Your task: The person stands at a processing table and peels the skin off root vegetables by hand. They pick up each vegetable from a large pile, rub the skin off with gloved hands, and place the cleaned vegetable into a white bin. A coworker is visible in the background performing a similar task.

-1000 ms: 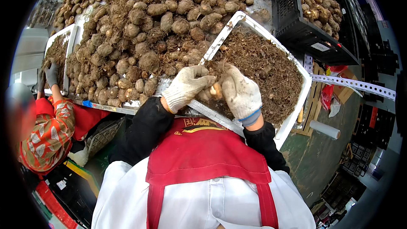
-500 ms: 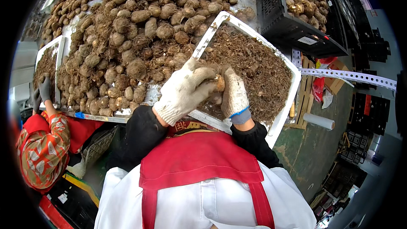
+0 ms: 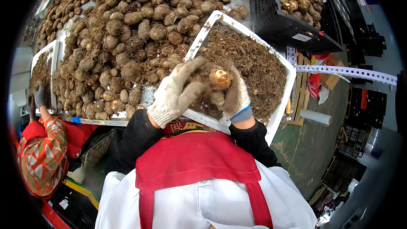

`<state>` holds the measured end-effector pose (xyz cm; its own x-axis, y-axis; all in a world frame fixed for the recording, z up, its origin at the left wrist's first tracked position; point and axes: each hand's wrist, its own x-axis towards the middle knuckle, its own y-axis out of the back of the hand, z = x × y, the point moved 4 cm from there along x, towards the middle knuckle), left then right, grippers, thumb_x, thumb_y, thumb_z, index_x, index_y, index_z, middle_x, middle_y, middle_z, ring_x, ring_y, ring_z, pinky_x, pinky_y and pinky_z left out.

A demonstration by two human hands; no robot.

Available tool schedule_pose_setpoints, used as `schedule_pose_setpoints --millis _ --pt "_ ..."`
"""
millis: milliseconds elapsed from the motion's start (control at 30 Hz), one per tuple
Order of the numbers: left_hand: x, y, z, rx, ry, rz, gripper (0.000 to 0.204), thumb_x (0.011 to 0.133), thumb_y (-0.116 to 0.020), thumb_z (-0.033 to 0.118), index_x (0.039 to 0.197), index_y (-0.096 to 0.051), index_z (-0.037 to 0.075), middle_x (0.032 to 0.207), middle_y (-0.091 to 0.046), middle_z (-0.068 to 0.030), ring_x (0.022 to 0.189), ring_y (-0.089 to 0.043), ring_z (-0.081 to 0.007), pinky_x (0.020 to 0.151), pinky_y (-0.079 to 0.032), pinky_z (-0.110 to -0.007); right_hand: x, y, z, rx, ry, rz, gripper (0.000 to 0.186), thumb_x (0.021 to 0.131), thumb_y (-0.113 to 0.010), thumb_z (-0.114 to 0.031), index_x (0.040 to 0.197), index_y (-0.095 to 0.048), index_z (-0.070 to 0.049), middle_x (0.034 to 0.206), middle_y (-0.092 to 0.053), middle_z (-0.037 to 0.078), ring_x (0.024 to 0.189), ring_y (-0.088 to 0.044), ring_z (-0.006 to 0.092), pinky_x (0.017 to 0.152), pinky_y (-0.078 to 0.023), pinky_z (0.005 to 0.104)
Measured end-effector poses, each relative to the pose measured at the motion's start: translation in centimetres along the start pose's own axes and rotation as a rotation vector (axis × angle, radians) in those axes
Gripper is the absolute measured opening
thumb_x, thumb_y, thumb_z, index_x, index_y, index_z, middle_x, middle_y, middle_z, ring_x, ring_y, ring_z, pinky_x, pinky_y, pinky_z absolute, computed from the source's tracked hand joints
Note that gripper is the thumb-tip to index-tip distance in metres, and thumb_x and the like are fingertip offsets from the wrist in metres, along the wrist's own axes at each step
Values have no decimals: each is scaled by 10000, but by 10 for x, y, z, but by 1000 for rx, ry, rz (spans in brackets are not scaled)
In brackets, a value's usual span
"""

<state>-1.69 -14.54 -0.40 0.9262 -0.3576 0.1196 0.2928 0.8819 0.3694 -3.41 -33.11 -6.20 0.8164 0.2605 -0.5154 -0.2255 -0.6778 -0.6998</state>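
Because my gloved right hand (image 3: 238, 96) holds the taro (image 3: 220, 79), slackening could drop it into the two-o'clock white tray (image 3: 283, 94); my left hand's (image 3: 170, 95) hold I can't tell.

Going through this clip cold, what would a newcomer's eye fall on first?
Probably the great heap of brown, hairy tubers filling the upper left and middle. Next comes the bright red apron at lower centre. Just above it, the gloved right hand holds a pale-ended tuber, with the gloved left hand beside it, over a white-rimmed tray of brown scraps.
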Motion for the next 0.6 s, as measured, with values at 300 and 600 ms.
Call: schedule_pose_setpoints --millis 300,600 --pt "-3 -14 -40 -1104 429 -89 379 1064 -549 317 1285 -598 12 1086 -705 -133 880 -706 -190 672 -577 -275 -15 -31 -35 -676 361 189 404 1042 -610 -275 1366 -605 -33 949 -725 64 579 -639 75 459 -482 199" --pt "-17 -20 -55 -1567 469 -3 471 1092 -470 433 1280 -586 17 1088 -702 -118 880 -715 -185 657 -613 -289 -28 -94 -21 -1415 771 -107 354 904 -727 -135 1229 -682 -2 1176 -655 159 976 -688 255 879 -563 332"
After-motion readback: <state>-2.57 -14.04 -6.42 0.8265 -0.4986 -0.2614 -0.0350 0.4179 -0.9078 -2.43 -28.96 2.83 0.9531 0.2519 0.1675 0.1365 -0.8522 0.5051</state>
